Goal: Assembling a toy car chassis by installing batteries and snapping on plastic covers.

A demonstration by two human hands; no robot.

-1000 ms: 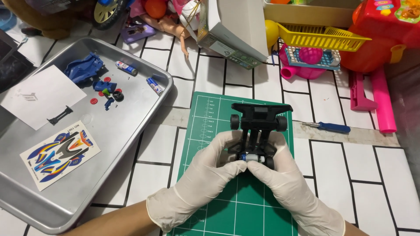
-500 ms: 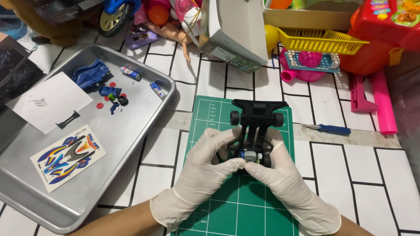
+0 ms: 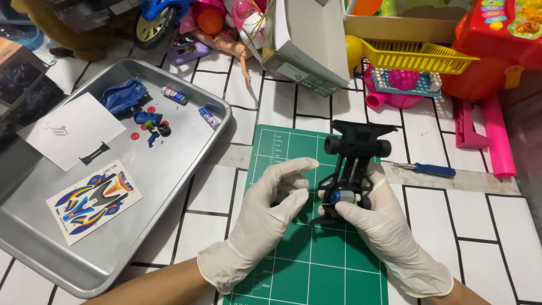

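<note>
A black toy car chassis with black wheels is held over a green cutting mat. My right hand, in a white glove, grips the chassis at its near end, where a small silver and blue motor sits. Just left of the chassis is my gloved left hand, its fingers spread and curled toward the motor without holding anything.
A metal tray at the left holds a sticker sheet, white paper, a blue car body, two batteries and small parts. A blue-handled screwdriver lies right of the mat. A cardboard box and colourful toys crowd the back.
My left hand has let go of the chassis and drawn a little to the left, fingers spreading. The right hand keeps its hold on the chassis.
</note>
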